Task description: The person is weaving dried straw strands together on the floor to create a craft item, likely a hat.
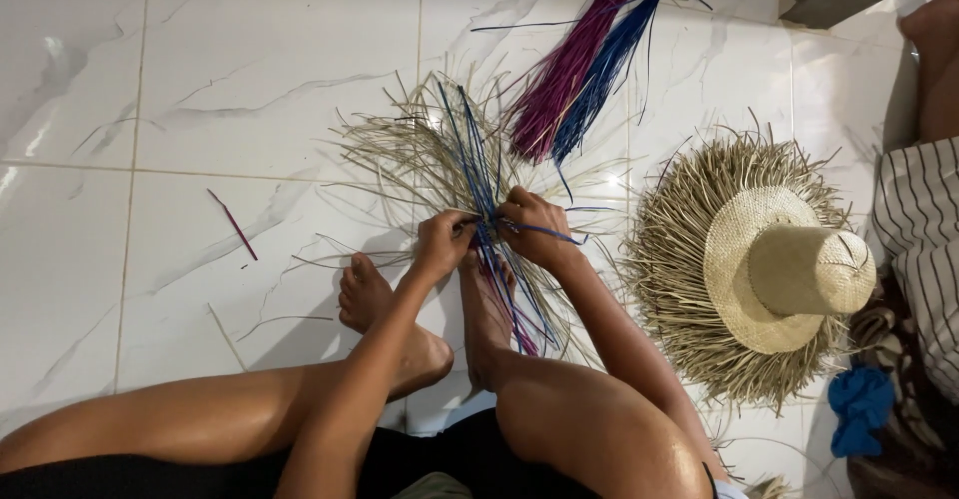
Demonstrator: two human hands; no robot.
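1. Two hands worked at one flat spray of pale straw strands that lay fanned out on the white marble-patterned floor tiles. One straw hat lay to the right, and two dyed bundles lay above – one magenta bundle and one blue bundle.

2. The left hand was closed, fingers pinched on a few blue strands where they crossed the straw, just above the two bare feet.

3. The right hand was also closed – its fingers gripped the same crossing point from the other side, with one blue strand looping out to the right over its knuckles. The two hands were nearly touching.

4. The woven work sat on the floor directly in front of the person, its lower part pinned under the right foot, with blue and magenta strands trailing down beside that foot. The left foot rested just beside it.

5. A single loose magenta strand lay on the tiles well to the left.

6. The hat had an unfinished fringed brim and sat over a pale cone-shaped form. A crumpled blue cloth lay below it, and striped fabric lay at the right edge.
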